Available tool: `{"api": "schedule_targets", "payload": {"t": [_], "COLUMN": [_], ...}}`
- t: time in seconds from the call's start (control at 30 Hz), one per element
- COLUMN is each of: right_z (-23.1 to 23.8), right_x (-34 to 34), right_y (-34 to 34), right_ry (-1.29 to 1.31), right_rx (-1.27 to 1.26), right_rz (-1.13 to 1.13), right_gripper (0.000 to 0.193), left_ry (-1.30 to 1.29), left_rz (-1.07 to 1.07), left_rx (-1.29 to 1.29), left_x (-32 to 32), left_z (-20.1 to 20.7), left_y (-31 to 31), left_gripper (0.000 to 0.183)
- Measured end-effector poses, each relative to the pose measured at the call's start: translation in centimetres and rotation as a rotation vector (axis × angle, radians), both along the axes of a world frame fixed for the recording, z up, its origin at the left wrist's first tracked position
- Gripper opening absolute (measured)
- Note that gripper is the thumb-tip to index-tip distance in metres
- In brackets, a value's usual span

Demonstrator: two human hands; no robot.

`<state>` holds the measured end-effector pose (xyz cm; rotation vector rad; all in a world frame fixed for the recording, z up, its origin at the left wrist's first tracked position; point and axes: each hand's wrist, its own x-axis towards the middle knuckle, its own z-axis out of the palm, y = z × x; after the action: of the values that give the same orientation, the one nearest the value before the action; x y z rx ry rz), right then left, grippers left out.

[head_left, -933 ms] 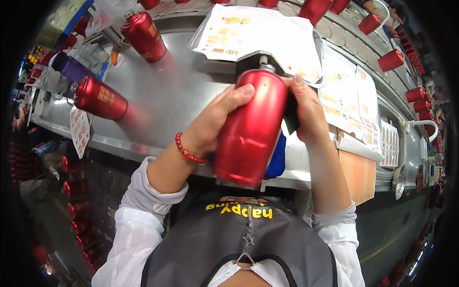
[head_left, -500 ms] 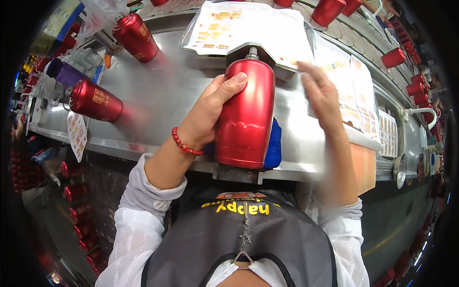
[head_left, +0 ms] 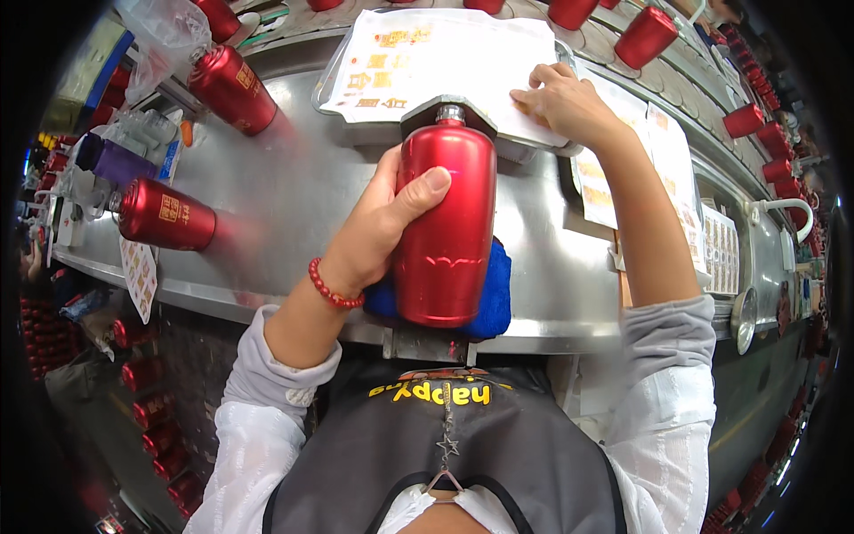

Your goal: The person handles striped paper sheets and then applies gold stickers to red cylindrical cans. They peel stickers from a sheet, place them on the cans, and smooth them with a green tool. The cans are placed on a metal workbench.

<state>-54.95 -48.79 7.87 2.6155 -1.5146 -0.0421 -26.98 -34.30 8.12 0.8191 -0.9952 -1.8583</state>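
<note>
A glossy red bottle (head_left: 447,231) lies in front of me, its silver neck away from me in the notch of a dark support (head_left: 416,114). My left hand (head_left: 391,209) grips its left side, thumb on top. A blue cloth (head_left: 495,289) is under the bottle's near end. Further off lies a white sheet (head_left: 480,62) with gold decals, on a tray. Over the sheet's right part, my right hand (head_left: 565,102) has its fingers bent and pinched together; a small orange-gold patch shows at the fingertips, too small to make out.
Two red bottles with gold print, one nearer (head_left: 169,214) and one farther (head_left: 233,89), lie on the metal table (head_left: 285,191) at left. More decal sheets (head_left: 672,182) lie at right. Further red bottles (head_left: 647,37) stand along a slatted conveyor at the back.
My right hand has moved forward and left from beside the bottle onto the white sheet, its fingers now pinched. My left hand still holds the bottle. The whole view has shifted slightly.
</note>
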Motion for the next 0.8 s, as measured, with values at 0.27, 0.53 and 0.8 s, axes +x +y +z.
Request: {"api": "schedule_targets", "payload": {"t": [0.27, 0.53, 0.8], "right_z": [-1.0, -4.1, -5.2], "right_x": [-0.8, -3.6, -4.9], "right_y": [-9.1, -16.8, -19.1], "right_ry": [0.112, -0.252, -0.465], "right_rx": [-0.12, -0.092, -0.304], "right_rz": [-0.179, -0.414, -0.32], "right_gripper": [0.036, 0.063, 0.024], "left_ry": [0.016, -0.012, 0.03], "left_rz": [0.023, 0.026, -0.001], "left_rx": [-0.065, -0.107, -0.096], "left_x": [0.0, 0.1, 0.3], "left_z": [-0.9, -1.5, -1.4], "left_y": [0.0, 0.0, -0.2], "left_gripper": [0.081, 0.082, 0.092]}}
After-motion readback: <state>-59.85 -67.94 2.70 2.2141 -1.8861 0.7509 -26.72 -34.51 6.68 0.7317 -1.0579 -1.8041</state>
